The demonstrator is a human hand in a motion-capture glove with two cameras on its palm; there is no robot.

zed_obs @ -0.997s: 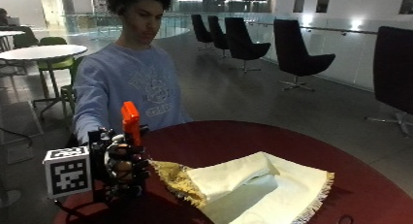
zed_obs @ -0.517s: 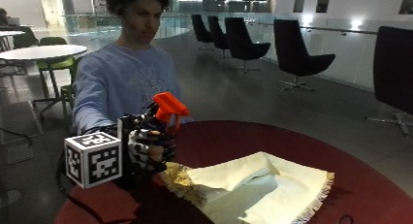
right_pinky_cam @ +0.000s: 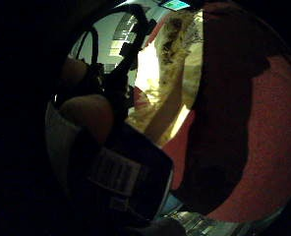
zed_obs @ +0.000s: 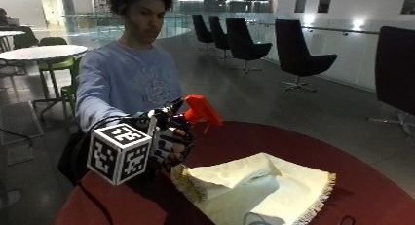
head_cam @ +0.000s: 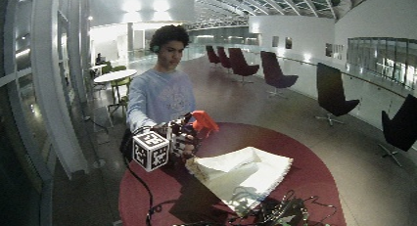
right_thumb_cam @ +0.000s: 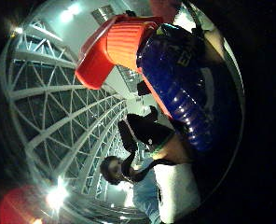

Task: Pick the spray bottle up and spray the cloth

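Note:
My gloved right hand [zed_obs: 170, 143] grips the spray bottle above the near left part of the round red table [zed_obs: 363, 186]. The bottle's orange trigger head [zed_obs: 201, 109] sticks out above the fingers and tilts toward the cloth. The thumb side palm view shows the orange head [right_thumb_cam: 114, 46] and the dark blue ribbed body [right_thumb_cam: 180, 93] close to the palm. A labelled part of the bottle [right_pinky_cam: 121, 177] fills the little finger side palm view. The cream fringed cloth [zed_obs: 259, 186] lies rumpled on the table, just beyond and below the hand. The cloth [right_pinky_cam: 170, 88] also shows past the bottle.
In the wide outside view, a tangle of cables and small gear [head_cam: 280, 214] lies at the table's front edge. The person sits behind the table [head_cam: 312, 177]. Black chairs [zed_obs: 295, 54] and other tables [zed_obs: 39, 52] stand well away on the floor.
The hand has raised the bottle from standing upright on the table. It has tipped the orange head over toward the cloth and moved a little closer to it.

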